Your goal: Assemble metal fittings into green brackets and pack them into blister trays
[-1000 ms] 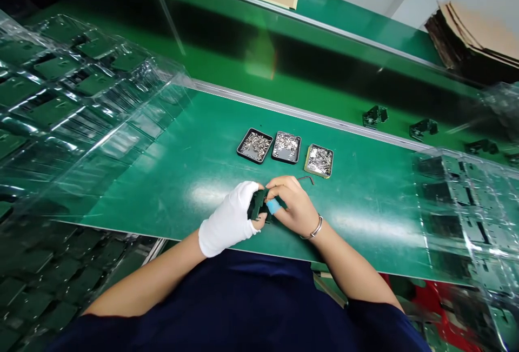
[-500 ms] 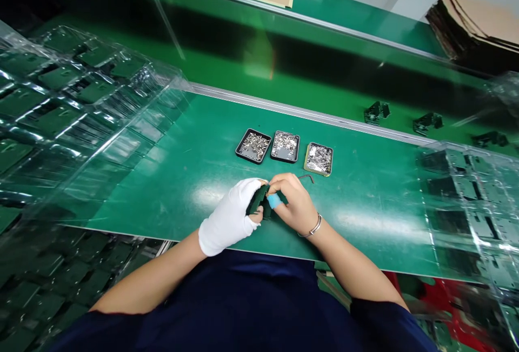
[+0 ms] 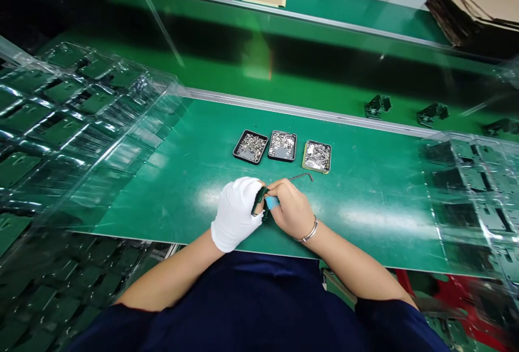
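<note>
My left hand (image 3: 237,212), in a white glove with bare fingertips, is wrapped round a small dark green part (image 3: 260,200) above the green table. Against the right side of that part, my right hand (image 3: 292,208) has its thumb and fingers pinched together; anything between them is too small to make out. Blue tape covers the right thumb. Just beyond my hands lies a thin L-shaped hex key (image 3: 302,176). Three small trays of shiny metal pieces stand behind: a left tray (image 3: 235,152), a middle tray (image 3: 283,159) and a right tray (image 3: 305,163).
Clear plastic trays with green parts (image 3: 60,92) are stacked at the left, and more trays (image 3: 482,179) stand at the right. Beyond a metal rail (image 3: 267,106) sit several dark green assemblies (image 3: 378,106). Cardboard sheets (image 3: 482,6) are piled at the back right.
The left hand has turned over the green part, which now shows at a different angle. The right hand stays pinched beside it. More of the hex key shows, and the view has shifted slightly.
</note>
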Motion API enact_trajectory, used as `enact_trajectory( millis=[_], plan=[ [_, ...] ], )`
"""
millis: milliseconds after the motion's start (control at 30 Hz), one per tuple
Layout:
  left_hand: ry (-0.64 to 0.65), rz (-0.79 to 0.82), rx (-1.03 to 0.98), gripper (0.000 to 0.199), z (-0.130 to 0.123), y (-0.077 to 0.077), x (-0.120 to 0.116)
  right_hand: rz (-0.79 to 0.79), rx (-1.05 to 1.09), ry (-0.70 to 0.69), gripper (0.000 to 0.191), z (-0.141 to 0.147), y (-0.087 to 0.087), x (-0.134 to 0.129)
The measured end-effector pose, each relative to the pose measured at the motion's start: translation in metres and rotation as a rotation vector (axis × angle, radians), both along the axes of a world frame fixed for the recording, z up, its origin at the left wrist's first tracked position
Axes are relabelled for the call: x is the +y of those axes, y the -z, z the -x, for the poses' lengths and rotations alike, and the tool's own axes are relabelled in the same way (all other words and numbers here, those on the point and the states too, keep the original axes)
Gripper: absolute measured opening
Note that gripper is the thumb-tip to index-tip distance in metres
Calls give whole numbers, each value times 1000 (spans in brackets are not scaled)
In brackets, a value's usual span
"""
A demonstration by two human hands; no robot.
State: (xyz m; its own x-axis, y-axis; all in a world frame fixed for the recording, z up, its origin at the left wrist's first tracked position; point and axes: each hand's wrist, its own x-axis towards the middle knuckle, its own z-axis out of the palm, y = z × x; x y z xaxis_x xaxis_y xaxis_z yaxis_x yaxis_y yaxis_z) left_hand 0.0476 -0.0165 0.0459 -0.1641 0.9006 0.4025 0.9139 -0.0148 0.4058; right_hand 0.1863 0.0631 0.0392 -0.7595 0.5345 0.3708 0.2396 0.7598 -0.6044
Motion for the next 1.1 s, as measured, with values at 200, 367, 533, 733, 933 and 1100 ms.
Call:
enact_trajectory(
  millis=[200, 367, 533, 733, 933, 1100],
  plan=[
    [30, 52, -186, 40, -7, 9, -1, -7, -28, -22, 21, 0, 3, 13],
    [113, 182, -464, 44, 8, 17, -6, 18, -1, 90, 11, -5, -16, 61],
    [92, 274, -604, 53, 16, 22, -8, -115, -399, 49, 20, 18, -20, 117],
    [54, 151, -680, 53, 22, 23, -10, -273, -667, -57, 31, 50, -4, 134],
    [40, 150, -725, 47, 23, 22, -8, -264, -682, 5, 21, 53, 0, 138],
    [99, 175, -675, 56, 24, 20, -11, -164, -554, 4, 15, 32, -18, 124]
  ],
)
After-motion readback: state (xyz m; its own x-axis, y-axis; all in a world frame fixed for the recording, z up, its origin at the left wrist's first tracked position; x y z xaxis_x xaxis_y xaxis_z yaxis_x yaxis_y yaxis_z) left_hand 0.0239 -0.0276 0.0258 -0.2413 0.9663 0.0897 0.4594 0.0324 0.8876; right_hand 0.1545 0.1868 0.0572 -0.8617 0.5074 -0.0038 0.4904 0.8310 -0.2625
